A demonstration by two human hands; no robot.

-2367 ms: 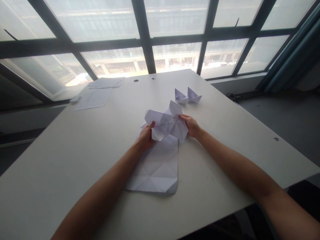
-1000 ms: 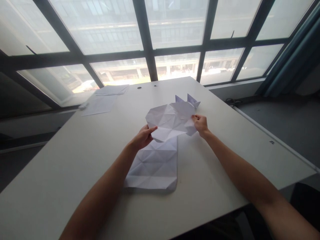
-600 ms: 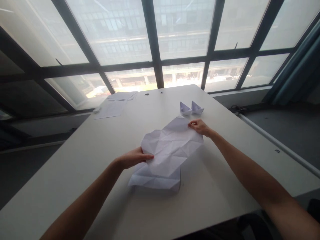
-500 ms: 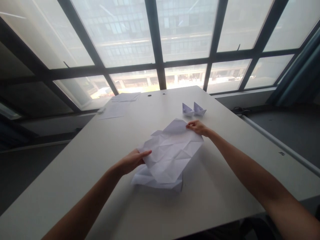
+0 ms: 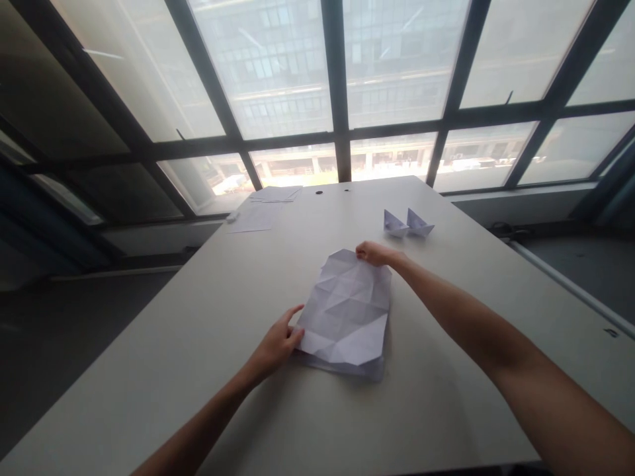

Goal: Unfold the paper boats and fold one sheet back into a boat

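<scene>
A creased white paper sheet [image 5: 346, 312] lies nearly flat on the white table [image 5: 198, 330], its fold lines running in many directions. A lower layer of paper [image 5: 342, 365] shows beneath its near edge. My right hand [image 5: 375, 253] pinches the far edge of the sheet between thumb and fingers. My left hand [image 5: 274, 345] rests against the sheet's left edge, its fingers apart and holding nothing.
Two small folded paper boats [image 5: 407, 223] stand on the table beyond my right hand. Loose paper sheets [image 5: 262, 211] lie at the far left of the table. Large dark-framed windows run behind the table's far edge.
The sheet has come down from a raised, bunched shape and now lies nearly flat over the lower layer. My left hand has let go of it. The paper boats are fully visible.
</scene>
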